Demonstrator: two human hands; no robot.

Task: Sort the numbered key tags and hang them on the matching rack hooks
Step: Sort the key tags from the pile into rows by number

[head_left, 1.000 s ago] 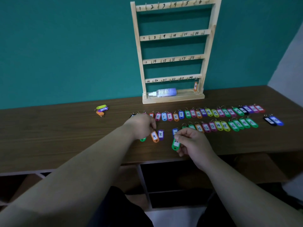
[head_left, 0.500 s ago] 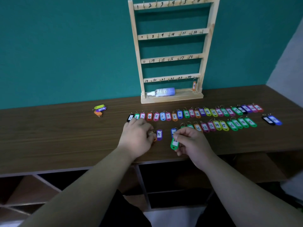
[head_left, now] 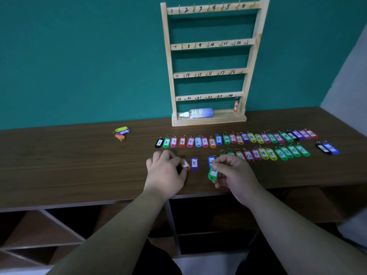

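One rack (head_left: 210, 72) with four rails, six numbered hooks on each. One hung tag (head_left: 236, 106) on it, and one bottle (head_left: 200, 113) on its base. On the tabletop (head_left: 79, 165):

- a back row (head_left: 239, 139) of twenty-three tags
- a front row (head_left: 271, 153) of eleven that show, two of them half hidden
- three singles left of it: orange 4 (head_left: 185, 164), purple 5 (head_left: 194, 163) and a blue tag (head_left: 211, 160)
- a pile (head_left: 123, 132) of three
- a pair (head_left: 330, 148) at the far right

One green tag (head_left: 212, 173) is in the right grip (head_left: 236, 173).
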